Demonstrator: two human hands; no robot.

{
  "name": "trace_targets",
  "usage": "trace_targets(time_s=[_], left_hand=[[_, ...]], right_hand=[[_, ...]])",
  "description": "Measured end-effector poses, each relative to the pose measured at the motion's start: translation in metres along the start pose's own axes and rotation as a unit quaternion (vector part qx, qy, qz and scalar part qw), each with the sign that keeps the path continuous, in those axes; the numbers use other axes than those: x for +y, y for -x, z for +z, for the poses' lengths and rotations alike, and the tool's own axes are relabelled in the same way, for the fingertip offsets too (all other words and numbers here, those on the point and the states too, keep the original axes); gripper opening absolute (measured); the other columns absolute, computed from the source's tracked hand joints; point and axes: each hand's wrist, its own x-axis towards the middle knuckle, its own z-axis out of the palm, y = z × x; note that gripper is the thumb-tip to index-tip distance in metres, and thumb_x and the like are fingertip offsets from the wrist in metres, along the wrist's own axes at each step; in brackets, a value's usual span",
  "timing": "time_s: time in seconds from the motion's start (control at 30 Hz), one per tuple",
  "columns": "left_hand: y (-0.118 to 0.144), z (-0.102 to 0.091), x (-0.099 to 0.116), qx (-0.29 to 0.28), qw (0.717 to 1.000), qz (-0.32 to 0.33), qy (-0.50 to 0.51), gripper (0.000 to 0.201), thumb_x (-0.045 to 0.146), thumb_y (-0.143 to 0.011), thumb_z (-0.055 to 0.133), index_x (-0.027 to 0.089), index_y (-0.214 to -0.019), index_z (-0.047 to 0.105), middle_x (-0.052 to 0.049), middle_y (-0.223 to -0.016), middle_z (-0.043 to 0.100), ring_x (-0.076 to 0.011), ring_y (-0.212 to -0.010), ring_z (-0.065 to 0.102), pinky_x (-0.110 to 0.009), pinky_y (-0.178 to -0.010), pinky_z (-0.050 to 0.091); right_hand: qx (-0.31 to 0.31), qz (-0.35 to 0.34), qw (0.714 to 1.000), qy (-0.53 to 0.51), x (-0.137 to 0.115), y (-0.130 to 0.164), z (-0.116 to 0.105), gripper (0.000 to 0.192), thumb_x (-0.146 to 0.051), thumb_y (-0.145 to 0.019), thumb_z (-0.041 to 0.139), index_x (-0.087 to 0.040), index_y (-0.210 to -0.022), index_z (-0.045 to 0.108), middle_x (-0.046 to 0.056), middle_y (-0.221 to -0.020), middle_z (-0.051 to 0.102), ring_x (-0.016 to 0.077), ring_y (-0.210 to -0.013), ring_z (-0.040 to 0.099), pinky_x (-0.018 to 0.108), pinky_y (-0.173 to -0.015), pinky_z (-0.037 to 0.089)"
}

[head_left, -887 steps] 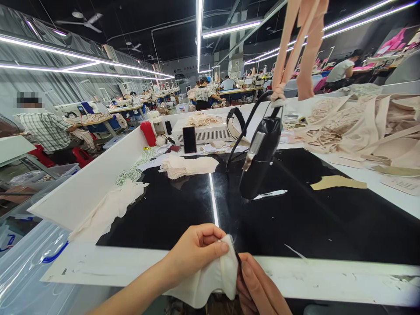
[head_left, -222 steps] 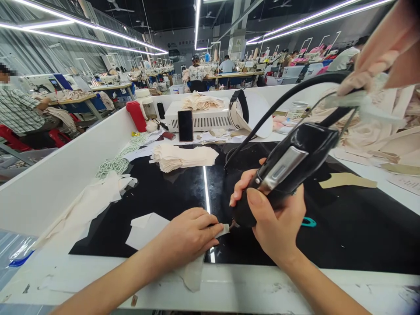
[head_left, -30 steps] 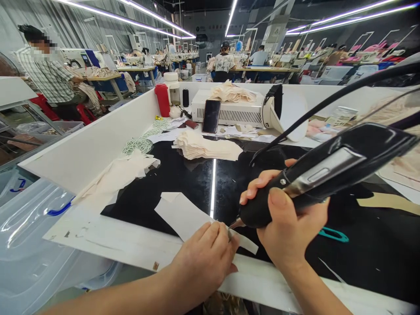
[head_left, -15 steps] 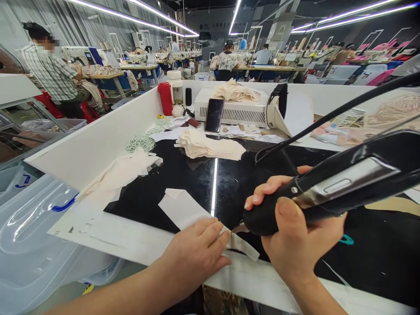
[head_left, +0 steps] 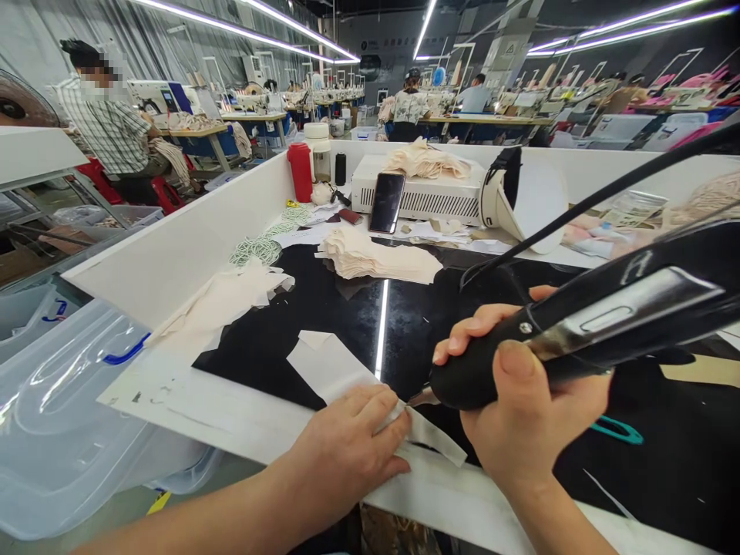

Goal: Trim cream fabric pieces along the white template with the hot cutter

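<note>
My left hand [head_left: 350,447] presses flat on a pale fabric piece [head_left: 329,370] that lies on the glossy black worktop [head_left: 289,339] near its front white edge. My right hand [head_left: 520,408] grips a black corded hand tool [head_left: 583,327] with a silver side plate. Its metal tip [head_left: 419,398] touches the fabric just beside my left fingertips. A narrow strip of the fabric [head_left: 439,441] runs out to the right under the tool.
A stack of cut cream pieces [head_left: 375,260] and another heap [head_left: 231,297] lie further back. A white box [head_left: 428,196] with a phone [head_left: 386,202] leaning on it, a red bottle [head_left: 301,171], teal snips [head_left: 617,430] and clear plastic bins [head_left: 75,416] at left surround the bench. A person in a checked shirt [head_left: 107,131] sits at far left.
Over the last second my view shifted slightly; my left hand slid a little along the fabric while the tool tip stayed against it. Both hands keep their hold.
</note>
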Motion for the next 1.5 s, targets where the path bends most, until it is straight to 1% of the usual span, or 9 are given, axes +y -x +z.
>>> trace_targets(time_s=[0.2,0.47,0.6,0.7,0.83,1.0,1.13,1.27,1.5], left_hand=[[-0.002,0.000,0.000,0.012,1.000,-0.007,0.000,0.053,0.043,-0.102,0.092,0.010,-0.137,0.070,-0.016,-0.130,0.078,-0.0322,-0.121,0.078,-0.042,-0.110,0.069],[-0.001,0.005,0.002,0.012,1.000,-0.016,0.011,0.069,0.043,-0.086,0.106,0.011,-0.135,0.069,-0.015,-0.128,0.076,-0.0325,-0.116,0.078,-0.041,-0.104,0.070],[-0.001,0.009,0.003,0.014,1.000,-0.014,0.011,0.069,0.046,-0.089,0.104,0.011,-0.135,0.068,-0.015,-0.129,0.076,-0.0322,-0.114,0.078,-0.041,-0.103,0.070],[0.000,0.011,-0.002,0.010,1.000,-0.009,0.026,0.059,0.049,-0.101,0.094,0.011,-0.137,0.067,-0.015,-0.130,0.078,-0.0309,-0.117,0.079,-0.040,-0.107,0.068],[-0.001,0.004,-0.020,-0.049,0.997,-0.009,0.066,0.017,0.019,-0.119,0.066,0.013,-0.135,0.068,-0.010,-0.133,0.082,-0.0225,-0.128,0.078,-0.032,-0.118,0.061],[0.000,-0.002,-0.041,-0.096,0.995,0.007,0.026,0.026,0.004,-0.108,0.065,0.016,-0.130,0.072,-0.011,-0.143,0.081,-0.0221,-0.136,0.075,-0.034,-0.121,0.059],[-0.005,0.005,-0.040,-0.091,0.993,-0.037,-0.071,0.023,0.003,-0.108,0.069,0.017,-0.127,0.071,-0.010,-0.131,0.081,-0.0210,-0.113,0.078,-0.032,-0.103,0.065],[-0.015,0.009,-0.031,-0.112,0.978,-0.081,-0.156,0.009,0.019,-0.114,0.072,0.017,-0.122,0.071,-0.008,-0.119,0.079,-0.0237,-0.098,0.075,-0.035,-0.081,0.064],[-0.017,-0.003,-0.027,-0.127,0.972,-0.092,-0.176,0.016,0.020,-0.112,0.075,0.016,-0.127,0.070,-0.009,-0.119,0.076,-0.0260,-0.095,0.072,-0.039,-0.077,0.062]], right_hand=[[-0.008,0.009,1.000,0.001,0.002,0.000,0.000,0.048,-0.039,-0.091,0.100,-0.030,-0.124,0.066,-0.006,-0.089,0.078,0.0168,-0.060,0.072,0.033,-0.054,0.064],[0.002,0.015,1.000,-0.020,0.002,-0.001,0.009,0.050,-0.038,-0.087,0.100,-0.030,-0.125,0.067,-0.006,-0.086,0.076,0.0171,-0.056,0.069,0.034,-0.049,0.062],[-0.004,0.028,1.000,-0.006,0.006,0.001,0.006,0.045,-0.037,-0.090,0.098,-0.031,-0.124,0.068,-0.005,-0.088,0.075,0.0173,-0.059,0.070,0.034,-0.052,0.065],[-0.003,0.038,0.999,0.000,0.012,0.001,0.002,0.045,-0.036,-0.091,0.098,-0.030,-0.124,0.068,-0.005,-0.088,0.076,0.0170,-0.061,0.071,0.033,-0.053,0.066],[-0.001,0.049,0.999,-0.007,0.019,-0.003,-0.001,0.043,-0.035,-0.088,0.099,-0.030,-0.120,0.070,-0.005,-0.086,0.078,0.0169,-0.064,0.072,0.031,-0.055,0.068],[0.032,0.055,0.998,-0.002,0.013,-0.011,-0.002,0.045,-0.035,-0.082,0.101,-0.029,-0.115,0.070,-0.004,-0.082,0.079,0.0182,-0.062,0.072,0.032,-0.053,0.068],[0.054,0.066,0.996,0.005,-0.001,-0.015,-0.005,0.048,-0.033,-0.075,0.101,-0.028,-0.111,0.070,-0.004,-0.076,0.079,0.0196,-0.058,0.070,0.032,-0.048,0.067],[0.063,0.074,0.995,0.000,-0.011,-0.014,-0.009,0.046,-0.029,-0.072,0.100,-0.028,-0.109,0.071,-0.004,-0.073,0.078,0.0200,-0.055,0.069,0.033,-0.045,0.066],[0.030,0.038,0.999,-0.021,-0.012,-0.007,-0.015,0.046,-0.037,-0.081,0.103,-0.028,-0.115,0.073,-0.004,-0.079,0.076,0.0181,-0.057,0.070,0.031,-0.047,0.064]])
